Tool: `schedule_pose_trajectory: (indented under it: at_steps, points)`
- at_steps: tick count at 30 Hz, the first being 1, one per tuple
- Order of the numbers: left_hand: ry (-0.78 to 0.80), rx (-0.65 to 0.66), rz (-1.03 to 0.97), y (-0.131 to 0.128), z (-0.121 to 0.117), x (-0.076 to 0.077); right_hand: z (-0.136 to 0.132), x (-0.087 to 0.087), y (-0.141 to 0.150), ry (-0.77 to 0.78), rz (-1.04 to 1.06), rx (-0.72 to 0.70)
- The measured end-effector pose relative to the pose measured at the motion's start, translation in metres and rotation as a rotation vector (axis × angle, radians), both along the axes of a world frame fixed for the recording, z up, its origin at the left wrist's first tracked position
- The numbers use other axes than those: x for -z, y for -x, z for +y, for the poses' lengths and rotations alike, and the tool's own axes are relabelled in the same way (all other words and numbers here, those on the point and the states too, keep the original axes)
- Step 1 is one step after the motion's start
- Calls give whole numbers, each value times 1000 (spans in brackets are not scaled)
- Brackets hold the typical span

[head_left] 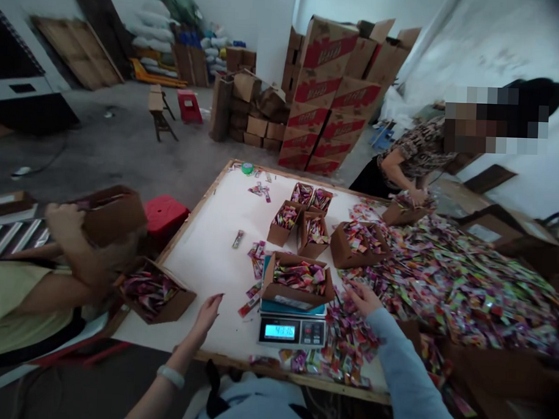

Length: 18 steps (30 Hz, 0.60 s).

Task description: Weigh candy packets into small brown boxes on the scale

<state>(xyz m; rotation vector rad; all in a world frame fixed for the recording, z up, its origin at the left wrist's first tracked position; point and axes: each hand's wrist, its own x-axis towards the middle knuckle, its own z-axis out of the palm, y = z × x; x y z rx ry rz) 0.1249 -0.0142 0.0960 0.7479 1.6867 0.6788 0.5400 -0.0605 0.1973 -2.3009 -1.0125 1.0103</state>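
Two hands open, empty | left hand (208, 311) over bare table (204, 256) | right hand (362, 298) on sachet pile (442, 288) edge

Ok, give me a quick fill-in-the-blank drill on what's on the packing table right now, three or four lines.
1. The cardboard box full of candy packets stands on a digital ____.
2. The right hand rests on the ____ of loose packets.
3. The left hand hovers open over the bare white ____, holding nothing.
4. The wrist of the left arm wears a pale ____.

Missing words: scale; pile; table; band
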Motion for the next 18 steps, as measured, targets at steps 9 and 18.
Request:
schedule_pose_trajectory:
  at_steps: [9,18]
  points:
    - [-79,69,-64,-6,13,-8,-1,-1,22,-125,89,43]
    - [14,4,-126,-10,9,3,21,22,7,-236,-53,172]
